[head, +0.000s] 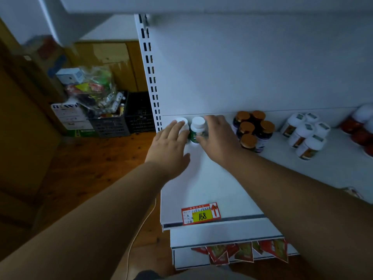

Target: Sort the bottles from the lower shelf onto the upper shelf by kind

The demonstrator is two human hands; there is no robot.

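Left hand [169, 145]: fingers straight and together, laid flat against the near side of a white-capped bottle [182, 124] at the back left corner of the upper white metal shelf [212, 184]; it grips nothing.

Right hand [217, 136]: fingers loosely spread, resting against the right side of a second white-capped bottle with a green label [196, 129]; whether the fingers curl round it cannot be told. The two bottles stand upright side by side, just apart or touching, between the two hands, close to the shelf's back panel [242, 67].

To the right of the right hand, on the same shelf: a cluster of five dark bottles with copper-brown caps [253, 131], upright and packed together. Further right, well apart from these: a group of white bottles with orange-brown labels [304, 135]. At the right edge of the view: red bottles with pale caps [359, 126], partly cut off.

Shelf front edge: a red and yellow price tag reading 168 [200, 214].

Below, on a lower shelf edge: a row of red and green paper tags [242, 252], hanging askew.

Left of the shelving, on the brown wooden floor [90, 158]: black plastic crates [121, 120] holding bagged goods, and a white printed carton [68, 115].
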